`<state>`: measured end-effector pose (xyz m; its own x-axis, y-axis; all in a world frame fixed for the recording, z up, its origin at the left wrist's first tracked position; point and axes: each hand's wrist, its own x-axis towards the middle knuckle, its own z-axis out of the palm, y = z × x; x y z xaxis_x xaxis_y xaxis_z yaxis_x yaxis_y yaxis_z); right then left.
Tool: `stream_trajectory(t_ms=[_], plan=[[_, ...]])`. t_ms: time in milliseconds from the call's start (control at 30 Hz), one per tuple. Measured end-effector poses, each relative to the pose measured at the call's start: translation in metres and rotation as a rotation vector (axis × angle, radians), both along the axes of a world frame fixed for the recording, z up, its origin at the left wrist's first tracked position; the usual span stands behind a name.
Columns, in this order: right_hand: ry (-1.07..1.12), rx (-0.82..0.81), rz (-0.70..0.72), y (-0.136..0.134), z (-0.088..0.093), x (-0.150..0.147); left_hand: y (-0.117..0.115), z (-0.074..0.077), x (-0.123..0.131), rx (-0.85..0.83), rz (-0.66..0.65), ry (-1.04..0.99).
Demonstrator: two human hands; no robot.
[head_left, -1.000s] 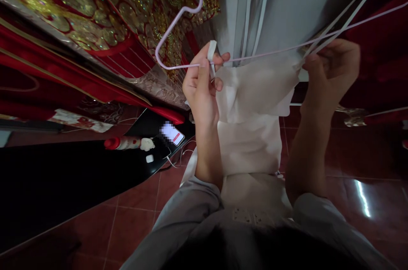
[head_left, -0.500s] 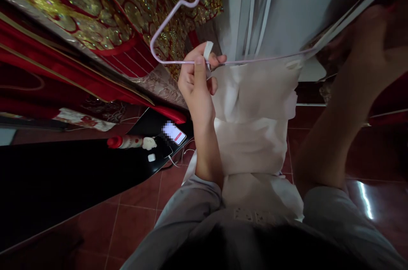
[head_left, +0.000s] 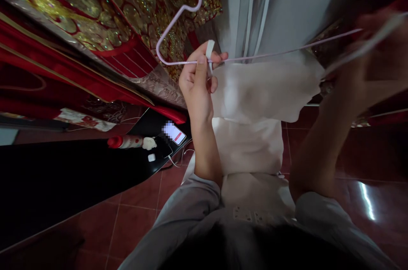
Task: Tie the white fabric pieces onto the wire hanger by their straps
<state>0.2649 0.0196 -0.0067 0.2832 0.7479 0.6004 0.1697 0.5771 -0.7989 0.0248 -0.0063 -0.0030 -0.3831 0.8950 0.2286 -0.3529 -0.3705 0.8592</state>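
1. Left hand (head_left: 199,85): raised at centre frame, thumb and forefinger clamped on the lower bar of a pale wire hanger (head_left: 175,63). The same pinch traps a short white strap loop (head_left: 209,49) against the wire. Likely reason: it pins the loop so it cannot slide along the bar.
2. White garment (head_left: 255,91): hangs from the hanger at 3 o'clock of the left hand and falls toward 6 o'clock between the forearms. Its top edge is stretched out along the wire, apparently to keep the cloth spread.
3. Right hand (head_left: 376,66): at 3 o'clock of the frame, well apart from the left and motion-blurred. A long white strap (head_left: 363,47) runs across it; cannot tell whether the fingers close on it.
4. The hanger's hook end points to 12 o'clock, in front of red-and-gold embroidered fabric (head_left: 95,7).
5. Containers: only a red-capped bottle (head_left: 124,142), lying on its side on a black tabletop (head_left: 63,176) at 8 o'clock. Its contents cannot be seen. A phone (head_left: 174,133) and a small white block (head_left: 151,157) lie just beside it.
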Motion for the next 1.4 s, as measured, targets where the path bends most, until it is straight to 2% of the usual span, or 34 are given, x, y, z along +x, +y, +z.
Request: stream_trajectory(t_ms=[67,133,200,300,400,500,633,767,800,867,933,1033,1100,1233,1300,1400], plan=[[-0.221,0.048,-0.011,-0.005,-0.002,-0.014,-0.003,-0.001,0.005,0.026,-0.017,-0.011],[-0.367,-0.013,0.054,-0.007,-0.005,-0.021,-0.005,-0.002,0.004,0.018,-0.032,-0.024],[-0.341,-0.013,0.065,-0.008,-0.009,-0.025,-0.007,-0.004,-0.003,-0.017,-0.014,-0.069],[-0.291,0.018,0.036,-0.011,-0.014,-0.026,-0.01,-0.006,-0.021,-0.041,0.117,-0.162],[-0.325,-0.014,0.02,-0.014,-0.015,-0.025,-0.013,-0.001,-0.044,0.002,0.189,-0.215],[-0.331,-0.014,0.013,-0.014,-0.014,-0.024,-0.02,0.015,-0.063,0.053,0.105,-0.239],[-0.317,-0.006,0.022,-0.014,-0.013,-0.025,-0.026,0.048,-0.071,0.01,-0.037,-0.132],[-0.301,-0.012,0.033,-0.014,-0.014,-0.028,-0.018,0.077,-0.055,-0.045,-0.212,0.063],[-0.295,-0.01,0.033,-0.014,-0.015,-0.028,-0.015,0.081,-0.048,-0.04,-0.22,0.126],[-0.286,0.001,0.029,-0.013,-0.016,-0.028,-0.009,0.083,-0.036,-0.01,-0.139,0.269],[-0.294,0.007,0.029,-0.012,-0.018,-0.027,-0.008,0.077,-0.029,0.018,-0.004,0.391],[-0.32,0.005,0.031,-0.013,-0.018,-0.026,-0.018,0.054,-0.031,0.051,0.157,0.411],[-0.333,0.001,0.024,-0.014,-0.017,-0.026,-0.025,0.033,-0.037,-0.001,0.165,0.43],[-0.378,-0.017,0.001,-0.014,-0.017,-0.028,-0.019,-0.005,-0.042,-0.172,0.004,0.489],[-0.408,-0.031,0.001,-0.015,-0.018,-0.03,-0.006,-0.016,-0.036,-0.126,0.051,0.407],[-0.44,-0.028,0.01,-0.016,-0.02,-0.032,0.014,-0.024,-0.024,-0.018,0.17,0.259]])
